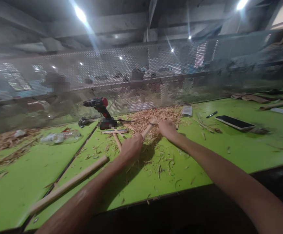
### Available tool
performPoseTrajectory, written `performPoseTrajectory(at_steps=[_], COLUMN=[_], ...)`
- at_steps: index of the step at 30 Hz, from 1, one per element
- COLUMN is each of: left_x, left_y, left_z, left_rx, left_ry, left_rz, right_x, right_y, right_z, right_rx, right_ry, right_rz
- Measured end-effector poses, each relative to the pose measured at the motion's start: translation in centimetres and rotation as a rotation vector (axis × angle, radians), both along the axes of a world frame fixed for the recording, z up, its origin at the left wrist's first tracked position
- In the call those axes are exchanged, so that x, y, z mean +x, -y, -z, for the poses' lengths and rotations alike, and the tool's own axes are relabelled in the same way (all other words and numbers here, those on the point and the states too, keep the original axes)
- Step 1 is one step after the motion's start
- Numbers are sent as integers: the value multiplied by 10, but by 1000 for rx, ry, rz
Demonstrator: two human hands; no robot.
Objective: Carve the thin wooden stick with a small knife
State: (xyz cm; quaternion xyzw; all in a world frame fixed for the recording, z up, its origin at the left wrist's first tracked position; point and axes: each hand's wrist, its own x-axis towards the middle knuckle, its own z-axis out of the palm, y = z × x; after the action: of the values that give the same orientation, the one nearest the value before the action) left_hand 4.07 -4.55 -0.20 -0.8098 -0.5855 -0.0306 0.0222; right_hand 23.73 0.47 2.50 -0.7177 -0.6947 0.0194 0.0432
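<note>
My left hand (133, 146) is wrapped round a pale wooden stick (148, 129), whose far end points up and to the right. Close by that end, my right hand (167, 128) is closed. A small dark strip lies across the stick beside the right fingers; whatever this hand grips is mostly hidden. Curled wood shavings (143, 115) are heaped behind both hands, and looser ones are scattered in front. Left of my left forearm a long round wooden rod (70, 183) rests on the green table (192, 172).
A cordless drill (102, 110) stands at the back left, near a clear plastic bottle (60, 137). To the right lie a phone (234, 122), a pen (212, 114) and a small clear packet (187, 110). Behind the table rises a perforated screen (122, 84).
</note>
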Motion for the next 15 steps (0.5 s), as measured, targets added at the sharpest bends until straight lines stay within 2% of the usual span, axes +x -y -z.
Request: performPoseTrajectory(at_steps=[3,7,12,15], left_x=[2,0,-4,-3], left_y=[1,-5,-15,-15], left_z=[1,5,10,11], left_rx=[-7,-24,-212,-301], left_ry=[4,180,663,841], left_rz=[6,-4,64,61], right_x=[22,32,-9,-33], right_y=[-9,-8,11,21], right_z=[-8,-14,-2,8], right_rx=[13,72,60,27], right_ry=[3,-20,-65,-83], right_rz=[141,167,-11,-88])
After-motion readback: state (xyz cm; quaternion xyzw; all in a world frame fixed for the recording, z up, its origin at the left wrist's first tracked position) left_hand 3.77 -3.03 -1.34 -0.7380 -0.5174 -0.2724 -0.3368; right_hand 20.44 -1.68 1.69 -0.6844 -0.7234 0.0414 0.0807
